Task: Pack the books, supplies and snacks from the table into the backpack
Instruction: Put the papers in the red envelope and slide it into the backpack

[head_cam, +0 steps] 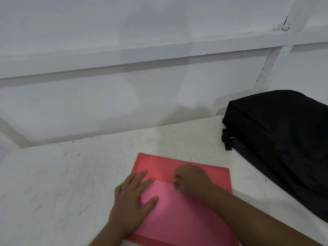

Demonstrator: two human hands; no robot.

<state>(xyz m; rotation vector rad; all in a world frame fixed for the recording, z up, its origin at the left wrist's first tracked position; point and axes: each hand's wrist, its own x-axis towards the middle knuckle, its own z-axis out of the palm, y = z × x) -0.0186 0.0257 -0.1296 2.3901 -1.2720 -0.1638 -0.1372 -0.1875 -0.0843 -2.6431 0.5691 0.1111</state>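
A flat red plastic folder [204,173] with a lighter pink sheet showing through it lies on the white table [62,183] in front of me. My left hand [132,197] rests flat on the folder's left part, fingers straight. My right hand [191,180] sits on the folder's middle with its fingers curled under; its fingertips meet at the edge of the pink sheet, and I cannot tell if they pinch anything. A black backpack [282,144] lies on the table to the right, apart from both hands, its opening not visible.
A white panelled wall [142,86] runs along the table's far edge. Bare table surface spreads to the left of the folder and between folder and backpack.
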